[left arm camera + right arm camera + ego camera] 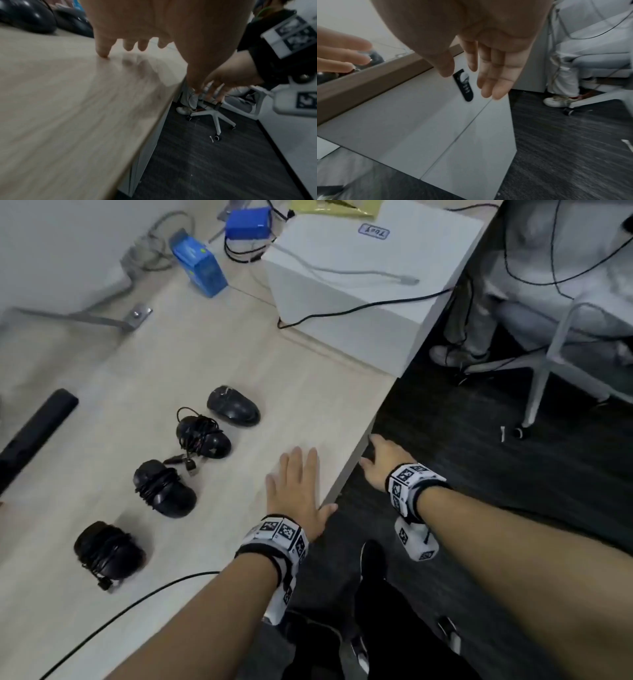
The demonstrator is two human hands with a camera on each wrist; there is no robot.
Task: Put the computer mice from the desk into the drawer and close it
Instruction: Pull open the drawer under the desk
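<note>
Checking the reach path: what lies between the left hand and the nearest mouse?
Only bare desk separates the left hand from the nearest mouse, seen in the head view.

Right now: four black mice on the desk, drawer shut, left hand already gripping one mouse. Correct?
Not quite. In the head view the left hand grips no mouse: it lies flat and open on the desk. Four black mice on the desk and the shut drawer are right.
</note>
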